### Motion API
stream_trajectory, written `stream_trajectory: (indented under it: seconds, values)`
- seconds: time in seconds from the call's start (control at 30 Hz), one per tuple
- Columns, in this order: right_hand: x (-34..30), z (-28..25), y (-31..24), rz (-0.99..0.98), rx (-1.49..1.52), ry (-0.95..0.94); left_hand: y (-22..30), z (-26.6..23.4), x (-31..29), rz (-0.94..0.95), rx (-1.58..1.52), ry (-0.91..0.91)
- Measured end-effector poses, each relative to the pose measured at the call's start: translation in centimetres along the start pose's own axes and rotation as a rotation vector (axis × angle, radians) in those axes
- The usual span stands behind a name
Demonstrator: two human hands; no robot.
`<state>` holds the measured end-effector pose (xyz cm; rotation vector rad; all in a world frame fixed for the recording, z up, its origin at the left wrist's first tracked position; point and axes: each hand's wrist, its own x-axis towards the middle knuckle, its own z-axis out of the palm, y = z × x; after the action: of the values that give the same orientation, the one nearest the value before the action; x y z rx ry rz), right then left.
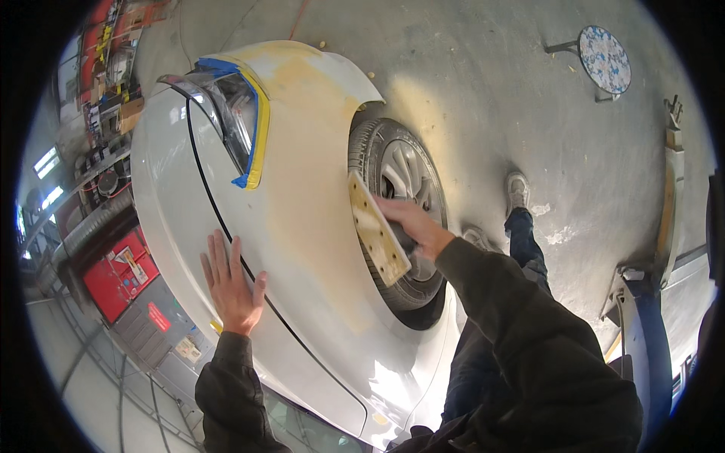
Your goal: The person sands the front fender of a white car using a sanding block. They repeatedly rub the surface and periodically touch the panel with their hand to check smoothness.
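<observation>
My left hand (232, 288) lies flat on the hood (168, 177) of a pale car, fingers spread beside the dark gap along the fender. In my right hand (417, 228) is a long sanding block (376, 230), its pale, dusty face with several holes turned toward the fender. The block is at the wheel arch, in front of the tyre (366, 143); whether it touches the panel I cannot tell. Yellowish and whitish sanded patches cover the fender (302, 143). Blue and yellow masking tape (262, 136) borders the headlight (240, 109).
A round stool (604, 60) with a speckled top stands at the far right. Closer on the right is a lift post with an arm (668, 196). Left of the car are a red cabinet (113, 291) and cluttered shelves (106, 113). Yellowish dust (423, 106) marks the concrete floor.
</observation>
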<state>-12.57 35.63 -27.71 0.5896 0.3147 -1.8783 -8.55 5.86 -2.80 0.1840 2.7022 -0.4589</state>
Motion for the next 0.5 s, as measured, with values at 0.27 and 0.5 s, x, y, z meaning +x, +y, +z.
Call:
stream_trajectory:
  seconds: [0.27,0.5]
  values:
    - [-8.6,-4.8,8.9,-0.031,-0.584,-0.113,-0.2,0.1,-0.2,-0.015,0.003,-0.016]
    - [-12.7,-9.2,8.7,-0.099,-0.705,0.102,5.6,1.3,1.6,0.331,-0.086,-0.393]
